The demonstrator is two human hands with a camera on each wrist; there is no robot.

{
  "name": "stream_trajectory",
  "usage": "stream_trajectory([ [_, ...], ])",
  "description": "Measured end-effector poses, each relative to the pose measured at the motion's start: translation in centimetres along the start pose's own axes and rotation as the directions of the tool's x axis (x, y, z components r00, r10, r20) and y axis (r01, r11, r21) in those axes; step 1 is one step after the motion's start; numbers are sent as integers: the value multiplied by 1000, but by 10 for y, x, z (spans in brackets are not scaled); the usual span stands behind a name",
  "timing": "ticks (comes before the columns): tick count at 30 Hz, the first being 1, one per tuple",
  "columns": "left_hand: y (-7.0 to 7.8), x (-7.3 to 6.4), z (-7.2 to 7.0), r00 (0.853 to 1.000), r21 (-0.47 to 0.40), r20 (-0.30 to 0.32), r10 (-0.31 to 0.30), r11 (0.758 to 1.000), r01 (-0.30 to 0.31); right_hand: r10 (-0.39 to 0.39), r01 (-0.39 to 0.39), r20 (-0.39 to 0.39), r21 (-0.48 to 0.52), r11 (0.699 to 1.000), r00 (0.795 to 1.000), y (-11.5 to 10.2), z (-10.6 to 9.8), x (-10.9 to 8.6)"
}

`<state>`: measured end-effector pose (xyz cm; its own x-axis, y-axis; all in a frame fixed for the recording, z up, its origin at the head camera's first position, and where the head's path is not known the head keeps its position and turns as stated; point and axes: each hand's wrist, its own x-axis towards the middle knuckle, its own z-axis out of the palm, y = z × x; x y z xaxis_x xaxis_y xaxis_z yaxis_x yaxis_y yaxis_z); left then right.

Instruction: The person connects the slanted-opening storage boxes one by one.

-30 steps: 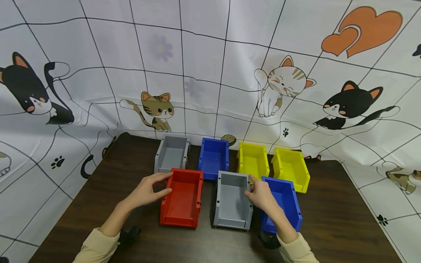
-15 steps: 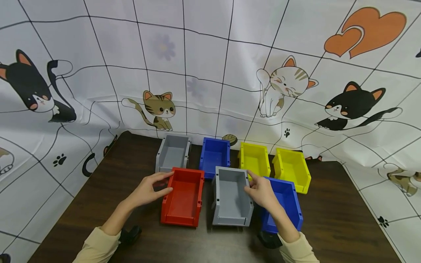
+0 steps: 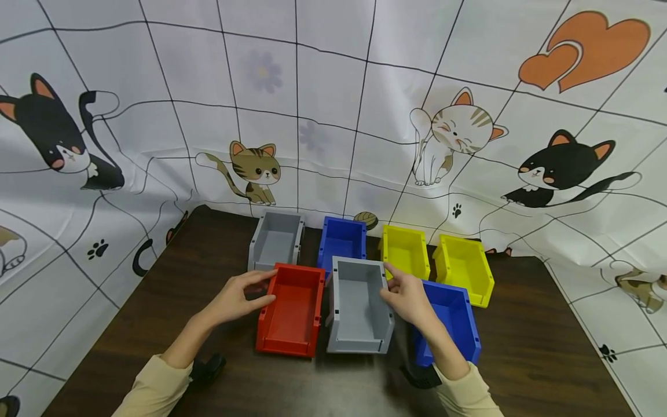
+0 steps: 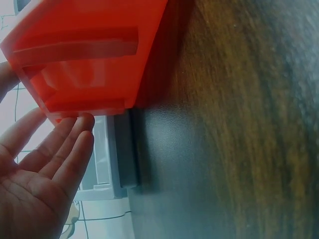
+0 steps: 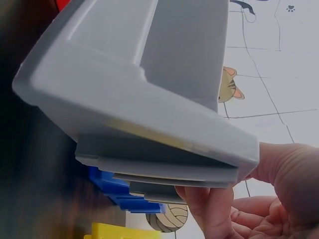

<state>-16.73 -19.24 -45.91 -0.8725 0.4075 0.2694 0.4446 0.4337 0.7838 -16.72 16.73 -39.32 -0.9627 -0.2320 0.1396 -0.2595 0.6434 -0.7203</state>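
Note:
My left hand (image 3: pixel 231 301) grips the left rim of a red storage bin (image 3: pixel 290 313), thumb over the inside edge and fingertips at the back corner. In the left wrist view, its fingers (image 4: pixel 70 149) reach the outside of the red bin (image 4: pixel 82 74). With my right hand (image 3: pixel 409 294) I pinch the right rim of a grey storage bin (image 3: pixel 359 304) beside it. The right wrist view shows this grey bin (image 5: pixel 124 94) slanted, with a thumb and fingers (image 5: pixel 212 204) at its edge. Both bins face me and look bare inside.
Behind stand another grey bin (image 3: pixel 276 243), a blue bin (image 3: pixel 342 240) and two yellow bins (image 3: pixel 405 252). A second blue bin (image 3: pixel 452 313) sits under my right forearm. The dark wooden table (image 3: pixel 542 336) ends at a cat-patterned cloth (image 3: pixel 333 116).
My right hand has shifted the grey bin left and back, up close to the red bin, overlapping the rear blue bin in the head view. The left hand keeps its grip; the head view drifts slightly.

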Motion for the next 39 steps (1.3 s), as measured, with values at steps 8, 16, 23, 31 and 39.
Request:
stream_trajectory([
  [8, -7, 2, -1, 1000, 13, 5, 6, 1000, -6, 22, -22, -5, -8, 1000, 1000, -5, 1, 3],
  [16, -8, 1, -1, 1000, 12, 7, 18, 1000, -18, 94, -93, -12, 26, 995, 996, -8, 5, 4],
  [23, -6, 0, -1, 1000, 18, 4, 16, 1000, -16, 142, -142, -14, 25, 990, 990, -8, 8, 3],
  [31, -6, 0, 0, 1000, 25, 6, 4, 1000, -4, 135, -134, -27, 36, 990, 990, -8, 11, -1],
  [39, -6, -1, 0, 1000, 20, 4, 6, 1000, -6, 133, -133, -14, 31, 991, 991, -9, 12, -2],
])
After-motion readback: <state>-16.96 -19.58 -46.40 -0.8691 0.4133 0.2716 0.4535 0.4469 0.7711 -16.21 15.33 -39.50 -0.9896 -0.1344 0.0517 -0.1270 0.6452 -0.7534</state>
